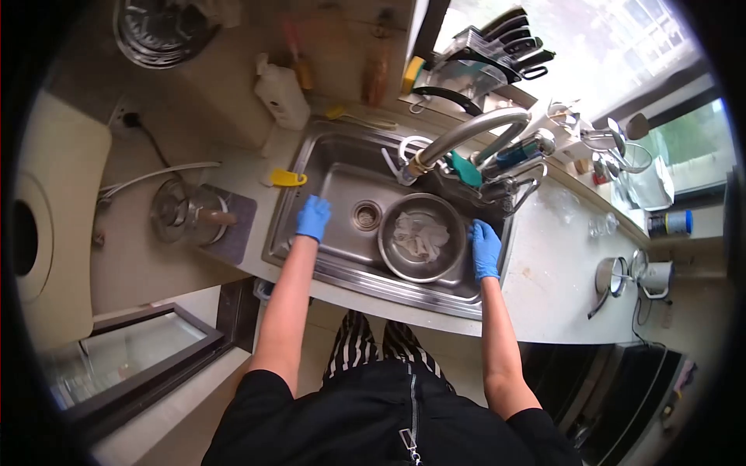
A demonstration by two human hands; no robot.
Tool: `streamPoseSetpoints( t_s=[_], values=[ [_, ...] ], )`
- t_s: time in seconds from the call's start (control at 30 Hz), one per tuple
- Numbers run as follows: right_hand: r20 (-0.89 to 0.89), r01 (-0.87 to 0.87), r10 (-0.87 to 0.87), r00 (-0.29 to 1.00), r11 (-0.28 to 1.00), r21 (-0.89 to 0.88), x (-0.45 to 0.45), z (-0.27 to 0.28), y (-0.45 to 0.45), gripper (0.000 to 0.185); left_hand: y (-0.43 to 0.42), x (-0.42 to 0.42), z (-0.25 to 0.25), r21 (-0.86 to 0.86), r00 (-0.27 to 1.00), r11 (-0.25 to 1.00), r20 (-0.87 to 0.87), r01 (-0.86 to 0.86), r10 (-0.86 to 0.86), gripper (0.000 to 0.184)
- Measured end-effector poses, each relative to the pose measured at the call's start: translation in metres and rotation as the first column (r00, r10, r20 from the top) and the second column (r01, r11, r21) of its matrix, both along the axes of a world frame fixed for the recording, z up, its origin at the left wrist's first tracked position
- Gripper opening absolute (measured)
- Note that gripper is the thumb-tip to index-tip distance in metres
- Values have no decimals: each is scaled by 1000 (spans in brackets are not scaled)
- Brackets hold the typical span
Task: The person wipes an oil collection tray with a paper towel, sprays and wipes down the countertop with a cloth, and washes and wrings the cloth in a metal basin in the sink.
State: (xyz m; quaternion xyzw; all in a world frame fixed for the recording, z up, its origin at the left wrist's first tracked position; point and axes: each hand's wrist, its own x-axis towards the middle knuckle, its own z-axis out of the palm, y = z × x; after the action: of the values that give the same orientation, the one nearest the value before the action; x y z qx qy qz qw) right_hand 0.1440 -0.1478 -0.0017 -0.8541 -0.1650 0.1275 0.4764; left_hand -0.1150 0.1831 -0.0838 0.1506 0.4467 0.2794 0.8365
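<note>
- Keep the bowl (396, 262) level under its pale contents (420, 235).
- Your right hand (486, 250) is just right of the bowl, left hand (313, 219) well left; I cannot tell whether either grips.

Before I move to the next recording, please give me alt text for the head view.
A blue-gloved right hand is beside a metal bowl with pale, crumpled contents in a steel sink; the blue-gloved left hand is near the sink's left side. A curved faucet stands at the far edge.
</note>
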Motion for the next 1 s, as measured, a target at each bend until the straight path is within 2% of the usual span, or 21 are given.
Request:
streamPoseSetpoints(
  t_s=[0.03, 0.07, 0.13, 0.17, 0.2, 0.23, 0.27, 0.33, 0.37, 0.43, 0.47, 0.53, 0.6, 0.63, 0.7, 0.73, 0.77, 0.8, 0.87, 0.93, 1.0],
  values=[
    [-5, 32, -32, 999, 996, 87, 4, 8, 6, 23, 6, 7, 19, -22, 998, 999, -48, -31, 30, 47],
    [-15, 62, -60, 998, 983, 172, 7, 16, 11, 23, 16, 10, 4, 31, 994, 999, -111, -20, 23, 45],
    [-106, 103, -81, 991, 972, 213, 16, 20, 18, 21, 22, 18, -10, 81, 995, 993, -50, -80, 84, 38],
    [-206, 121, -97, 974, 987, 110, 19, 19, 19, 22, 17, 17, -16, 68, 995, 995, -63, -72, 76, 38],
    [-302, 128, -119, 946, 992, 9, 21, 16, 18, 22, 11, 20, -16, 150, 982, 983, -170, 105, -79, 37],
    [-219, 42, -87, 972, 979, -202, 25, -7, 12, 26, 5, 24, -13, 211, 933, 935, -284, 285, -220, 38],
    [-225, 45, -93, 970, 977, -208, 25, -30, 6, 26, -6, 29, -10, 203, 930, 935, -289, 290, -226, 38],
    [-29, 6, -36, 999, 735, -678, 16, -59, -7, 29, -33, 39, 1, 142, 829, 891, -452, 431, -329, 49],
    [-69, 65, -117, 991, 855, -515, 11, -78, -19, 33, -37, 38, 2, 138, 828, 889, -448, 437, -338, 49],
    [106, 188, -162, 981, 931, -313, 6, -73, -16, 29, -42, 37, 2, -115, 807, 844, -249, 524, -535, 59],
    [214, 223, -182, 960, 957, -186, 4, -60, -11, 28, -46, 43, 2, -121, 804, 841, -249, 527, -540, 59],
    [252, 172, -187, 949, 982, 82, 1, -9, 21, 31, -61, 48, 6, -84, 874, 890, -169, 448, -456, 69],
    [278, 145, -181, 943, 979, 144, 7, 31, 51, 30, -64, 48, 1, -84, 870, 880, -132, 468, -475, 67],
    [314, 104, -169, 934, 972, 213, 10, 39, 59, 30, -68, 53, -1, -72, 855, 882, -222, 465, -469, 62],
    [377, 91, -124, 918, 991, 103, 10, 38, 63, 29, -73, 62, -22, -53, 835, 885, -310, 463, -456, 58],
    [431, 84, -71, 900, 996, -10, 9, 38, 65, 29, -79, 63, -52, 152, 661, 694, -497, 704, -562, 56],
    [404, 109, -106, 909, 994, 15, 3, 39, 68, 28, -86, 64, -68, 273, 465, 396, -690, 877, -555, 54],
    [405, 104, -102, 909, 994, 16, -5, 39, 71, 28, -98, 71, -42, 208, 391, 369, -743, 906, -542, 57],
    [312, 48, -50, 949, 999, 13, -22, 37, 73, 29, -114, 77, -85, 69, 104, 99, -903, 993, -417, 46],
    [263, 59, -80, 961, 994, 87, -28, 30, 73, 31, -114, 82, -74, 17, 48, 83, -922, 996, -384, 41],
    [-144, 260, -221, 965, 880, 396, -39, 6, 70, 31, -106, 80, -63, -38, -13, 62, -936, 997, -353, 35]
  ],
)
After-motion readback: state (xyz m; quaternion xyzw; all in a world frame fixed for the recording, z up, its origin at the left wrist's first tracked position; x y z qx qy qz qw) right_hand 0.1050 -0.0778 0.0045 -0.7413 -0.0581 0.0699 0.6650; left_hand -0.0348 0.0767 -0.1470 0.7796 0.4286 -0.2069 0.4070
